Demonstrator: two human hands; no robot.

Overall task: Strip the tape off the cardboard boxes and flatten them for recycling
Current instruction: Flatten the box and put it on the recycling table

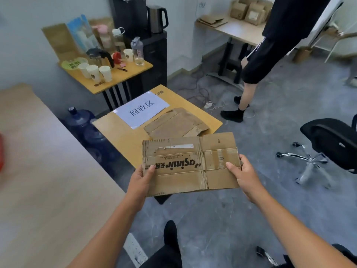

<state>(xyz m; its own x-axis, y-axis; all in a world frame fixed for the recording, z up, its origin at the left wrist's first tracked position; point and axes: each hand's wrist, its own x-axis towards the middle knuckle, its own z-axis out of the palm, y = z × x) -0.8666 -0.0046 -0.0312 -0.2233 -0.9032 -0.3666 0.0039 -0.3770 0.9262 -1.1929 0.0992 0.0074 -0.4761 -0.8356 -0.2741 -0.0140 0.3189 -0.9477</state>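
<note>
Head view: your left hand [142, 176] and right hand [244, 173] each pinch a side edge of the flattened box [190, 163], thumbs on top. It's held over the near edge of the table [116, 128]. Another flat cardboard [173, 122] already lies there beside the sign [143, 109]. Pale strip on yours: tape or label, can't tell. The far-right boxes [249, 10] look undone, so roughly midway.

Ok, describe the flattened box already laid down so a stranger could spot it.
Find the nearer yellow table straight ahead. The flattened box lies on it, right of the white sign. It is plain brown, unlike the printed cardboard being held.
</note>
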